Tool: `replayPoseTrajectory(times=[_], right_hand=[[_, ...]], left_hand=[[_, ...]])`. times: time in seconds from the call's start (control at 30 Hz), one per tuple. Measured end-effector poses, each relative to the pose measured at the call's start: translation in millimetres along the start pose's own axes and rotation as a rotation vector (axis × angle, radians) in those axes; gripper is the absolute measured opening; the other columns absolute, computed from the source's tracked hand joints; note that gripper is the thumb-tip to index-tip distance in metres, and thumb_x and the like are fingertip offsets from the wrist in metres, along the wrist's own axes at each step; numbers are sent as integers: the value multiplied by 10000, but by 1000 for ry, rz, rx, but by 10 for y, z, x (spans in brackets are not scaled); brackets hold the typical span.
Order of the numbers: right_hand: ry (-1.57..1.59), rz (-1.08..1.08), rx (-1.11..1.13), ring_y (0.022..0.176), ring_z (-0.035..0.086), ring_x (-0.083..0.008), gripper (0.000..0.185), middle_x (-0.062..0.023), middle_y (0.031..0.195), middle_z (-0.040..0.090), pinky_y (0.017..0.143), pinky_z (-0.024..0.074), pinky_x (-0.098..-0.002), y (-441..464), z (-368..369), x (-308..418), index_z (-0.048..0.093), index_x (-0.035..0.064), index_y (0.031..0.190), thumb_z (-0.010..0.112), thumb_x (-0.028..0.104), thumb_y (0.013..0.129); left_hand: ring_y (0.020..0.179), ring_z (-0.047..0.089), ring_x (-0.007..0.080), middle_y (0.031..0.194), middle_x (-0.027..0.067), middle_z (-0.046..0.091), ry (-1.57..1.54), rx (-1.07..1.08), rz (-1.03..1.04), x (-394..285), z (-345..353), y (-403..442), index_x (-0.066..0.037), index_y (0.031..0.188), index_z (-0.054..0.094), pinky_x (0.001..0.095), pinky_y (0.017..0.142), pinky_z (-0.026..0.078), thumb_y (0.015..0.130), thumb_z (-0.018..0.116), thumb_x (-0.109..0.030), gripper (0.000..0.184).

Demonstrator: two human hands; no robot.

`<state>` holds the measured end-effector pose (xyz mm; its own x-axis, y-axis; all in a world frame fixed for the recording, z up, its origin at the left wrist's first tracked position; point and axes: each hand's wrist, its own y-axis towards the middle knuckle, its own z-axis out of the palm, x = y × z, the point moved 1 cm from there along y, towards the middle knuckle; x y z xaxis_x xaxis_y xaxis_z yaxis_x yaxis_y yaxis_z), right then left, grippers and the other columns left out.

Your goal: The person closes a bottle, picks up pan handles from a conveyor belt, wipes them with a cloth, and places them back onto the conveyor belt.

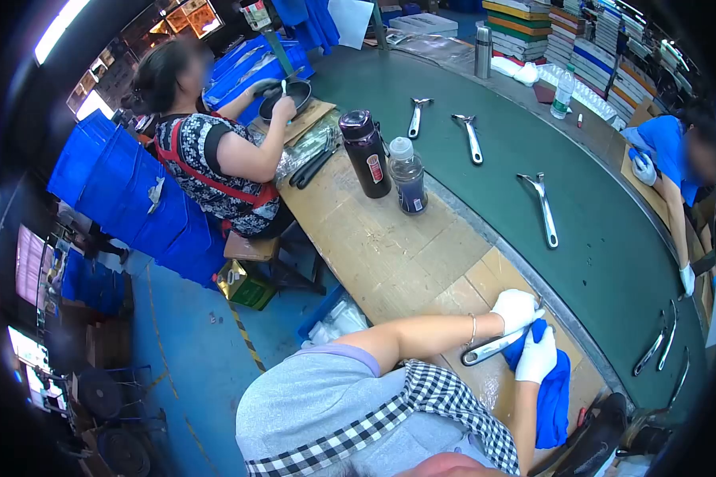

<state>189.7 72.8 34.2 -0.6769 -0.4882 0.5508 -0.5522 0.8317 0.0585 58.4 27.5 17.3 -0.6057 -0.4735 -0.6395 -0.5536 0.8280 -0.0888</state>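
My left hand (515, 310), in a white glove, is closed around the head end of a shiny adjustable wrench (490, 348). The wrench's handle, with a slot near its end, points toward my body above the cardboard-covered bench. My right hand (537, 358), also gloved in white, grips a blue cloth (553, 401) against the wrench. Much of the cloth hangs down past my right wrist. Both hands are close together beside the edge of the green conveyor belt (485, 203). The wrench's jaws are hidden by my glove and the cloth.
Several wrenches (545, 215) lie spaced along the belt. A dark flask (366, 155) and a plastic bottle (408, 179) stand on the bench (374, 262). One co-worker (223, 151) sits at left, holding a pan; another (668, 159) leans over the belt's far side. Blue crates (127, 191) are stacked left.
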Motion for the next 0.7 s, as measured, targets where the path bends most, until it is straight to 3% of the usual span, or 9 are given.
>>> replayPoseTrajectory(times=[0.13, 0.2, 0.27, 0.4, 0.47, 0.57, 0.63, 0.7], right_hand=[[128, -11, 3, 913, 646, -410, 334, -231, 993, 677, 782, 494, -449, 273, 161, -364, 636, 18, 1079, 628, 297, 897], [62, 19, -4, 916, 645, -414, 351, -234, 999, 679, 786, 493, -448, 381, 58, -463, 635, 12, 1106, 614, 303, 911], [22, 69, 33, 917, 649, -412, 366, -238, 1003, 682, 793, 496, -449, 458, -28, -521, 634, 17, 1118, 610, 322, 919], [-54, 0, 91, 950, 642, -419, 336, -240, 1023, 678, 793, 495, -475, 134, -257, -403, 635, 33, 1060, 621, 330, 905], [-105, -76, 88, 924, 649, -392, 296, -190, 1014, 684, 786, 511, -469, -81, -249, -378, 631, 52, 1011, 636, 322, 891], [-179, -230, 81, 886, 647, -351, 238, -137, 961, 672, 771, 527, -449, -253, -3, -421, 635, 88, 1000, 630, 296, 885], [-113, -339, 10, 885, 637, -342, 217, -123, 954, 655, 759, 524, -445, -266, -27, -479, 640, 100, 1014, 603, 275, 890], [-87, -243, 75, 907, 635, -352, 264, -141, 988, 663, 777, 519, -439, -259, -70, -516, 629, 83, 1042, 601, 295, 887]], left_hand=[[895, 660, 339, 888, 149, 692, 3, -19, 66, 32, -32, -52, -90, 874, 743, 446, 831, 503, 928, 517, -423, 405], [902, 640, 349, 894, 162, 671, -68, 56, 38, -42, -169, -99, -59, 879, 729, 449, 846, 488, 919, 534, -420, 412], [907, 629, 355, 909, 168, 664, -40, -11, 108, 66, -77, -112, -54, 875, 724, 452, 854, 482, 913, 540, -424, 415], [927, 615, 365, 945, 175, 649, -121, -89, 173, 183, -127, -355, -52, 924, 700, 453, 857, 480, 883, 582, -404, 374], [925, 620, 365, 945, 181, 649, -165, -60, 169, 154, -155, -495, -54, 945, 696, 454, 846, 487, 874, 597, -391, 358], [835, 643, 380, 899, 217, 647, 168, -35, 262, -178, -306, -841, -63, 940, 677, 470, 750, 524, 855, 626, -368, 321], [815, 646, 403, 907, 231, 645, 184, -61, 168, -223, -123, -842, -44, 972, 651, 483, 729, 530, 885, 578, -307, 287], [857, 625, 439, 932, 240, 637, -3, -26, 15, -71, -10, -818, -25, 1033, 627, 500, 760, 518, 903, 530, -220, 253]])
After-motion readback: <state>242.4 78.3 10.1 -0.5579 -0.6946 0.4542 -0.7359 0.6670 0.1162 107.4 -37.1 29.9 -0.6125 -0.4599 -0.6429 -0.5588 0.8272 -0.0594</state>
